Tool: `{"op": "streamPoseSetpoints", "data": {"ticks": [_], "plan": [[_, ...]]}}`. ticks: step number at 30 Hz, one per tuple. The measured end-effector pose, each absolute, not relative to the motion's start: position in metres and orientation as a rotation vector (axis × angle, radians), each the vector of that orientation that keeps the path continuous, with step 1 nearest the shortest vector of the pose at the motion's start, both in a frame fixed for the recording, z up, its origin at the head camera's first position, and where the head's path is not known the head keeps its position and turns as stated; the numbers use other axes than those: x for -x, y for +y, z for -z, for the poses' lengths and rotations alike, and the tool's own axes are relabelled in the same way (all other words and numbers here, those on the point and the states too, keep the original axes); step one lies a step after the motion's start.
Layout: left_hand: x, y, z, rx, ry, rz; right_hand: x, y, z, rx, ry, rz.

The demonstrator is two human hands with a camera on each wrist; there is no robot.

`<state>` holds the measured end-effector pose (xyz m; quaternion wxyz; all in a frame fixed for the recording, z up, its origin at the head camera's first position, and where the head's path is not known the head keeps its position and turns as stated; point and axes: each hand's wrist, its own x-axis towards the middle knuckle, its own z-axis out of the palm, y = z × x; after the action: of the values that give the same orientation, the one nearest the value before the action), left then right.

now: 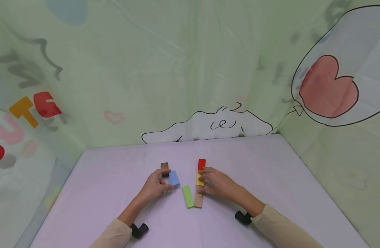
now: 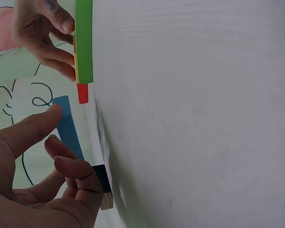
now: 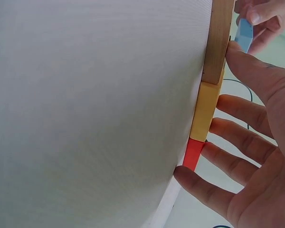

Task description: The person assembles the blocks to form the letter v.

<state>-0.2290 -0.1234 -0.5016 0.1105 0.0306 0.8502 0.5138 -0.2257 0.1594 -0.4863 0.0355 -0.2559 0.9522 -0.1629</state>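
A blue block [image 1: 174, 178] is pinched between the thumb and fingers of my left hand [image 1: 155, 186], tilted beside a dark brown block [image 1: 164, 166]. Red [image 1: 202, 164], yellow [image 1: 200, 179] and light wood [image 1: 198, 199] blocks lie end to end in one line. Along that line's right side rest the spread fingers of my right hand [image 1: 219, 183]; in the right wrist view the fingers [image 3: 242, 137] touch the yellow block [image 3: 206, 111] and the red block [image 3: 193, 154]. A green block [image 1: 188, 197] lies left of the wood one, slightly angled, their near ends close together.
The pale table [image 1: 115, 179] reaches back to a green curtain [image 1: 146, 69] with printed drawings, which also hangs at both sides. Black wrist devices sit under each forearm, one by the left sleeve [image 1: 115, 234] and one by the right sleeve [image 1: 283, 227].
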Motion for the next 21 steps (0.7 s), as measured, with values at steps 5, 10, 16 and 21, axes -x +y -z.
{"op": "streamPoseSetpoints", "data": {"ticks": [5,10,16,21], "plan": [[0.232,-0.119,0.502,-0.103,2.505,-1.515,0.226,0.159,0.486,0.774,2.925,0.500],[0.234,-0.115,0.503,-0.129,2.497,-1.536,0.226,0.158,0.487,0.756,2.923,0.496],[0.235,-0.111,0.501,-0.137,2.471,-1.544,0.225,0.159,0.486,0.769,2.919,0.513],[0.237,-0.108,0.499,-0.142,2.448,-1.537,0.226,0.160,0.486,0.805,2.919,0.504]]}}
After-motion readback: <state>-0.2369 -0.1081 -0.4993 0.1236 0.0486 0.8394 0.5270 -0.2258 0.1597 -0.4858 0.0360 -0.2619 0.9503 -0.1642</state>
